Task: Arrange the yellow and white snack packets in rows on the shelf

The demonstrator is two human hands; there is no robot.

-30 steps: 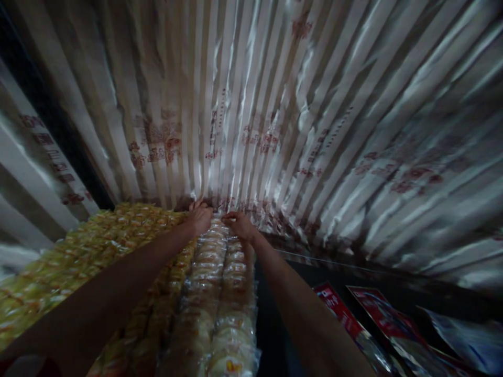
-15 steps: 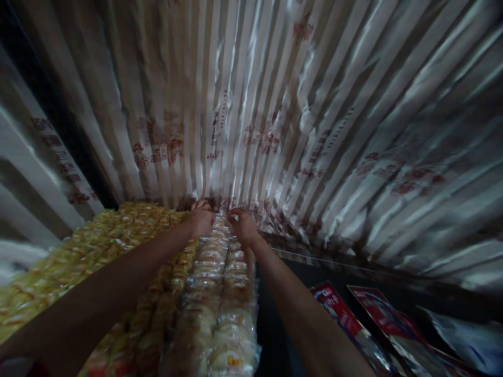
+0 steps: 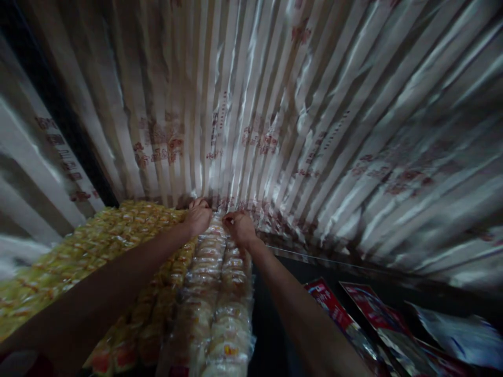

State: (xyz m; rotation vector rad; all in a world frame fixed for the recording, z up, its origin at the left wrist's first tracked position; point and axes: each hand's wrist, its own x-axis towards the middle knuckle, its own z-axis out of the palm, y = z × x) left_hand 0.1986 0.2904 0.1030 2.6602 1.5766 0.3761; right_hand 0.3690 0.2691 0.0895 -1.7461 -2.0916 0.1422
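Observation:
At the far end of two rows of clear-wrapped pale round buns [image 3: 231, 327], both my arms reach forward. My left hand [image 3: 200, 215] is bent with curled fingers beside the far end of the left bun row, next to the yellow-wrapped packets. My right hand [image 3: 241, 226] is closed, thumb and fingers together, over the far end of the right bun row. Dim light and small size hide what lies between the fingers of either hand. The buns stand on edge, tightly lined up, in see-through wrapping.
Many small yellow-wrapped packets [image 3: 98, 246] fill the left side in dense rows. A striped, creased plastic sheet [image 3: 251, 104] with red print rises behind. Right of the buns is a dark surface [image 3: 283, 283] with red packages [image 3: 365, 309] and a whitish plastic bag [image 3: 463, 332]. A dark post [image 3: 66, 110] stands left.
The view has shifted slightly, so the bun rows and packages sit a little further left. Both hands stay at the far end of the rows with small finger movements.

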